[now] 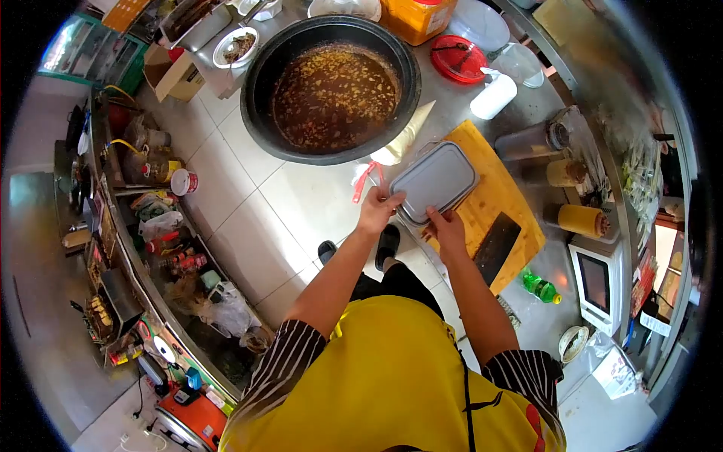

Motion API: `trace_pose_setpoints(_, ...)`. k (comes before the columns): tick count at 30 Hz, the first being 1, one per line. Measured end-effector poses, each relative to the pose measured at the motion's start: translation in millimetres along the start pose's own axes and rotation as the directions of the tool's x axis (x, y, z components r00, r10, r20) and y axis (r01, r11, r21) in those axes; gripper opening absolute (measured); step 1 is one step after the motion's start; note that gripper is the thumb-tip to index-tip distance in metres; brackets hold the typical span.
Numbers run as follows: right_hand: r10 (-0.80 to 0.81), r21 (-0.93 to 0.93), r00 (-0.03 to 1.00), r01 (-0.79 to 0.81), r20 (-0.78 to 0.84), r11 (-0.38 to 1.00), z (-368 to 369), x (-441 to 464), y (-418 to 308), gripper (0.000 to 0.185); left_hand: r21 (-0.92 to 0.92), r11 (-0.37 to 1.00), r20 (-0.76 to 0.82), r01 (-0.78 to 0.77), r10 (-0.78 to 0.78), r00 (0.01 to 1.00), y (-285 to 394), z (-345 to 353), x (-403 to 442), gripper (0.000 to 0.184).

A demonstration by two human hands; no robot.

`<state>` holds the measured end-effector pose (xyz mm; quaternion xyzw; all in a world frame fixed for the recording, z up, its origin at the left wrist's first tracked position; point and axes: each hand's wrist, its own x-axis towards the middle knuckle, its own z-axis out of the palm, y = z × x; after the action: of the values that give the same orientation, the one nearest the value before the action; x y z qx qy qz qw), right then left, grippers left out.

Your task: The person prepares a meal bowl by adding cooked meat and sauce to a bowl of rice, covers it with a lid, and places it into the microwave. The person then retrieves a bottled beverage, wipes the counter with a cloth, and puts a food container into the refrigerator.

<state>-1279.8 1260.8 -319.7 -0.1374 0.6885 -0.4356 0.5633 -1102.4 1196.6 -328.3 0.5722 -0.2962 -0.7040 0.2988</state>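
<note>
A rectangular container with a grey lid [434,181] lies over the left edge of a wooden cutting board [508,196]. My left hand [379,209] is closed on the container's near left corner. At its near edge, my right hand [446,228] pinches the rim with thumb and fingers. A dark cleaver blade [497,245] rests on the board, right of my right hand. Beyond the container stands a big black tub [256,113] of brown liquid with yellowish bits. A red plastic strip [365,181] hangs beside my left hand.
A white pump bottle [494,96], a red lid [457,59] and an orange tub [418,19] stand at the back. On the right are a green bottle [541,286], a yellow sauce bottle [580,220] and a microwave [595,282]. Shelves with packets line the left.
</note>
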Motion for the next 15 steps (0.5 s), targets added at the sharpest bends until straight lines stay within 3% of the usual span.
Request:
trace_pose_setpoints(1, 0.031, -0.032, 0.999, -0.031, 0.017, 0.999, -1.3, -4.4, -6.9, 0.033, -0.034, 0.999, 0.027, -0.003, 0.003, 1.000, -0.5, -1.2, 0.1, 0.049)
trace_pose_setpoints(6, 0.045, 0.199, 0.990, -0.072, 0.137, 0.977, 1.5, -42.8, -15.2, 0.035, -0.115, 0.992, 0.120, -0.050, 0.064, 0.991, -17.6, -16.2, -26.7, 0.032)
trace_pose_setpoints(7, 0.015, 0.213, 0.989, -0.046, 0.145, 0.976, 0.4, -53.6, -10.1, 0.036, -0.260, 0.965, 0.196, -0.043, 0.096, 0.976, -6.9, -20.7, -48.1, 0.026)
trace_pose_setpoints(10, -0.015, 0.245, 0.982, -0.032, 0.188, 0.969, -7.7, -84.5, 4.9, 0.048, -0.452, 0.890, 0.316, -0.059, 0.222, 0.923, -40.5, -46.2, -77.6, 0.024)
trace_pose_setpoints(11, 0.001, 0.236, 0.983, -0.045, 0.184, 0.971, -7.1, -100.8, 3.8, 0.052, -0.387, 0.921, 0.355, -0.042, 0.191, 0.915, -50.4, -64.1, -82.3, 0.020)
trace_pose_setpoints(14, 0.060, 0.165, 0.983, -0.089, 0.174, 0.982, -21.1, -135.8, 23.3, 0.070, -0.386, 0.918, 0.243, 0.097, 0.000, 0.970, -121.6, -106.0, -47.4, 0.012)
trace_pose_setpoints(15, 0.066, 0.133, 0.980, -0.092, 0.188, 0.987, -19.7, -147.0, 25.1, 0.072, -0.196, 0.981, 0.199, 0.014, 0.025, 0.980, -145.9, -115.9, -27.4, 0.015)
